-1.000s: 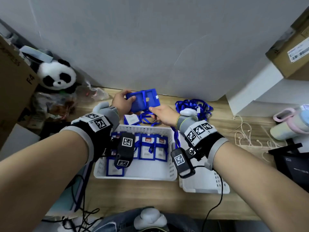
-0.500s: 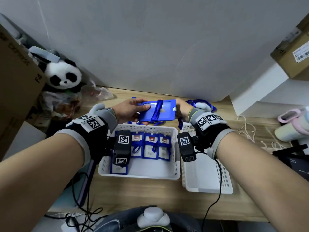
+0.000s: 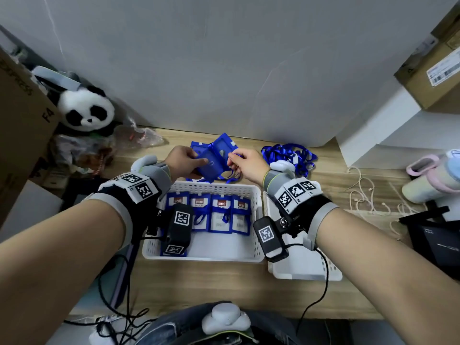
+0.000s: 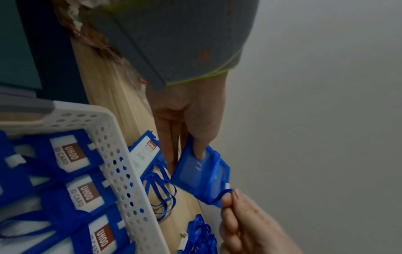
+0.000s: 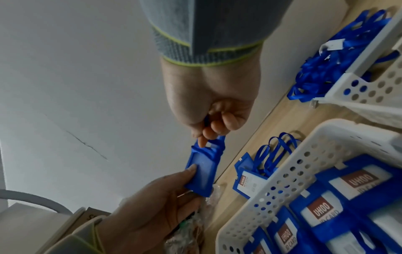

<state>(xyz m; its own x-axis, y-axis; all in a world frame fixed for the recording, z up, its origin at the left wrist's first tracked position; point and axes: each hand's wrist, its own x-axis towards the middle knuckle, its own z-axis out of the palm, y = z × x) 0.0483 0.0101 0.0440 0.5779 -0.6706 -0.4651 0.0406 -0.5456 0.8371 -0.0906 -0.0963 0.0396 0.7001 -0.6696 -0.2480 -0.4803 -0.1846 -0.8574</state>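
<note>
Just past the white basket (image 3: 204, 258) we hold the blue badge holder (image 3: 211, 163) above the counter (image 3: 224, 290). Our left hand (image 3: 183, 161) fingers clamp its lower end, right hand (image 3: 249, 164) fingers pinch the strap (image 4: 218, 197) at its top; long axis runs hand to hand.

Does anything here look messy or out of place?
Yes: blue lanyards lie in a tangled heap on the table, and one badge holder with its card lies outside the white basket, unlike the neat row inside.
</note>
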